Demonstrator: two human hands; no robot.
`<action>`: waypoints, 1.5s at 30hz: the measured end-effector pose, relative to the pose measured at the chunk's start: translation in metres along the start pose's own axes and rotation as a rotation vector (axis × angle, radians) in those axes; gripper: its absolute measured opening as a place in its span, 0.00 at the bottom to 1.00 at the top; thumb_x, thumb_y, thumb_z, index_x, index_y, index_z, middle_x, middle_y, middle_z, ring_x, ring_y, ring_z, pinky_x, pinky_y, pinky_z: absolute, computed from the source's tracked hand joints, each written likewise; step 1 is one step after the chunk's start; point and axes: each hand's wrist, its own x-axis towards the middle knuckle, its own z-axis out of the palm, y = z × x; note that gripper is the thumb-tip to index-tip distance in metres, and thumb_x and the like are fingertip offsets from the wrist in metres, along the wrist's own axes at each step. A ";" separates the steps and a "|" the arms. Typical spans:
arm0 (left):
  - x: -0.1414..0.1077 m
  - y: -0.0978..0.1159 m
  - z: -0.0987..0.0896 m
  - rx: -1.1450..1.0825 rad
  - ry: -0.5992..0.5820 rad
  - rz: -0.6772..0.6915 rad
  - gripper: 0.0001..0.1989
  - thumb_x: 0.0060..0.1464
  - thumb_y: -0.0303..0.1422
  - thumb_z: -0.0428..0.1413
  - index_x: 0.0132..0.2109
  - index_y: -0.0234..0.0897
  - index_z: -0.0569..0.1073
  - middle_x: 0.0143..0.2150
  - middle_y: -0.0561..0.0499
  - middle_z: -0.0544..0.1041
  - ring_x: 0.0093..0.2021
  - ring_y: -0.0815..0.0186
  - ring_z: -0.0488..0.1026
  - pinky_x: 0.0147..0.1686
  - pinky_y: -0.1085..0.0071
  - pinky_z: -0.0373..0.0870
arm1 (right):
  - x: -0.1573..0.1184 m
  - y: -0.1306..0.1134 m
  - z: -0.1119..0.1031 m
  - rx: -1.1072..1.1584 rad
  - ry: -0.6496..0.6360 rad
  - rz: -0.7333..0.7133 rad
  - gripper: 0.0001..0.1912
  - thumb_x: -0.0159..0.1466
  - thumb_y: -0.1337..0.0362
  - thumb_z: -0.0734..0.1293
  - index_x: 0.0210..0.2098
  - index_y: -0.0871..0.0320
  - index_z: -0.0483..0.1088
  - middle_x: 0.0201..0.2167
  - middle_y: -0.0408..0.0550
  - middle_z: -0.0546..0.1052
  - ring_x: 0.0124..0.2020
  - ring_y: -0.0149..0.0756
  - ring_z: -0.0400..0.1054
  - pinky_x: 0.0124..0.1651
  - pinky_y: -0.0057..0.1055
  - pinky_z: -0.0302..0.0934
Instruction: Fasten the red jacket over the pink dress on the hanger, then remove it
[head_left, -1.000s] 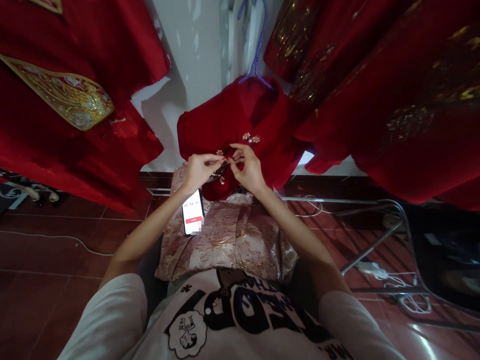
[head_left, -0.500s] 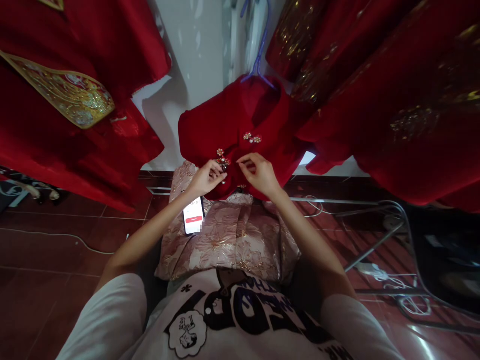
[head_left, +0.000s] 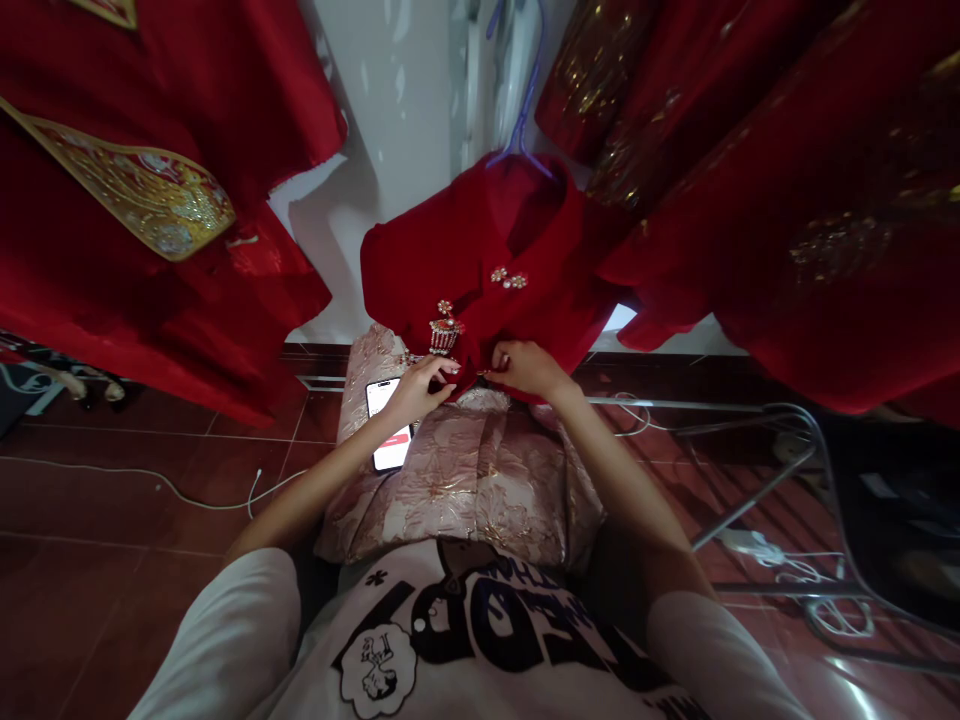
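Note:
A red garment [head_left: 420, 250] hangs from a purple hanger [head_left: 516, 140], its lower part reaching my lap. On its front are a tasselled jewelled ornament [head_left: 445, 333] and a flower-shaped clasp [head_left: 509, 279]. My left hand [head_left: 426, 390] is just below the tassels, its bent fingers closed at the garment's lower edge. Across from it, my right hand [head_left: 531, 368] pinches at the same edge, beside a small gold ornament [head_left: 482, 375]. The fingertips partly hide what lies between them. Patterned pink fabric [head_left: 450, 480] covers my lap, and a lit phone [head_left: 391, 455] lies on it, partly behind my left wrist.
Red garments with gold embroidery hang at the left [head_left: 172, 200] and right [head_left: 675, 220]. A metal-framed chair [head_left: 817, 470] stands at the right, near white cables [head_left: 832, 600] on the tiled floor [head_left: 150, 500]. Another cable [head_left: 180, 490] runs across the floor at left.
Both hands have moved down toward me, from beside the tasselled ornament to the garment's lower edge. The tassels now hang uncovered, and more of the phone's upper end shows.

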 end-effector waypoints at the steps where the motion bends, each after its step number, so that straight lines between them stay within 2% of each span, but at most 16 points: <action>1: 0.002 0.001 0.001 -0.002 0.010 -0.003 0.13 0.56 0.24 0.59 0.48 0.37 0.72 0.45 0.49 0.76 0.37 0.69 0.76 0.43 0.70 0.73 | 0.000 -0.001 -0.002 0.042 -0.014 -0.005 0.08 0.58 0.64 0.73 0.29 0.58 0.70 0.31 0.47 0.79 0.31 0.34 0.72 0.34 0.29 0.60; 4: 0.007 0.004 0.004 -0.008 0.043 -0.021 0.09 0.56 0.25 0.60 0.45 0.37 0.73 0.42 0.50 0.77 0.36 0.69 0.76 0.41 0.71 0.73 | -0.002 -0.001 -0.010 0.229 -0.105 -0.018 0.11 0.55 0.63 0.74 0.27 0.57 0.67 0.25 0.44 0.77 0.28 0.32 0.72 0.33 0.27 0.61; 8: 0.011 0.007 0.006 -0.034 0.084 -0.095 0.06 0.53 0.23 0.59 0.38 0.36 0.74 0.36 0.52 0.78 0.33 0.70 0.75 0.38 0.72 0.72 | -0.007 -0.003 -0.015 0.518 -0.219 -0.080 0.14 0.52 0.58 0.75 0.28 0.57 0.67 0.23 0.42 0.76 0.27 0.32 0.73 0.32 0.27 0.64; 11: 0.013 0.006 0.007 -0.131 0.112 -0.162 0.06 0.49 0.22 0.59 0.35 0.36 0.74 0.33 0.53 0.79 0.33 0.70 0.76 0.38 0.73 0.72 | -0.005 -0.010 -0.007 0.617 -0.138 -0.089 0.18 0.49 0.53 0.76 0.27 0.57 0.67 0.22 0.43 0.75 0.26 0.32 0.73 0.32 0.28 0.65; 15: 0.016 -0.001 0.008 -0.378 0.126 -0.301 0.03 0.46 0.27 0.60 0.32 0.35 0.74 0.32 0.51 0.80 0.32 0.70 0.77 0.38 0.73 0.74 | 0.001 -0.020 0.010 0.608 0.026 -0.043 0.18 0.49 0.53 0.76 0.26 0.57 0.67 0.22 0.44 0.76 0.27 0.33 0.73 0.31 0.27 0.65; 18: 0.017 -0.006 0.007 -0.518 0.130 -0.380 0.07 0.45 0.32 0.62 0.32 0.34 0.75 0.32 0.50 0.81 0.32 0.69 0.78 0.37 0.73 0.75 | 0.003 -0.025 0.016 0.575 0.095 -0.042 0.15 0.51 0.56 0.75 0.25 0.57 0.67 0.25 0.45 0.78 0.29 0.34 0.75 0.32 0.26 0.66; 21: 0.018 -0.009 0.007 -0.588 0.127 -0.396 0.12 0.43 0.37 0.64 0.34 0.34 0.76 0.34 0.48 0.82 0.35 0.67 0.79 0.41 0.71 0.75 | 0.002 -0.026 0.016 0.535 0.132 -0.032 0.13 0.53 0.59 0.75 0.26 0.57 0.68 0.27 0.46 0.79 0.31 0.34 0.76 0.34 0.26 0.67; 26: 0.018 -0.013 0.007 -0.591 0.120 -0.425 0.13 0.41 0.38 0.66 0.33 0.35 0.77 0.34 0.48 0.83 0.36 0.65 0.80 0.42 0.68 0.76 | 0.001 -0.024 0.013 0.511 0.081 -0.032 0.13 0.53 0.59 0.75 0.26 0.58 0.69 0.26 0.46 0.80 0.31 0.35 0.77 0.33 0.26 0.68; 34: 0.019 -0.012 0.007 -0.577 0.122 -0.469 0.10 0.43 0.34 0.65 0.34 0.34 0.77 0.34 0.47 0.82 0.37 0.65 0.80 0.43 0.68 0.77 | 0.001 -0.029 0.016 0.454 0.132 -0.061 0.10 0.55 0.63 0.74 0.26 0.58 0.69 0.27 0.45 0.80 0.30 0.33 0.76 0.33 0.25 0.67; 45: 0.015 -0.011 0.011 -0.524 0.144 -0.419 0.12 0.41 0.37 0.66 0.33 0.33 0.78 0.34 0.47 0.83 0.33 0.65 0.80 0.39 0.69 0.79 | 0.003 -0.029 0.020 0.453 0.158 -0.058 0.10 0.55 0.64 0.74 0.26 0.57 0.68 0.27 0.45 0.79 0.30 0.33 0.76 0.34 0.27 0.69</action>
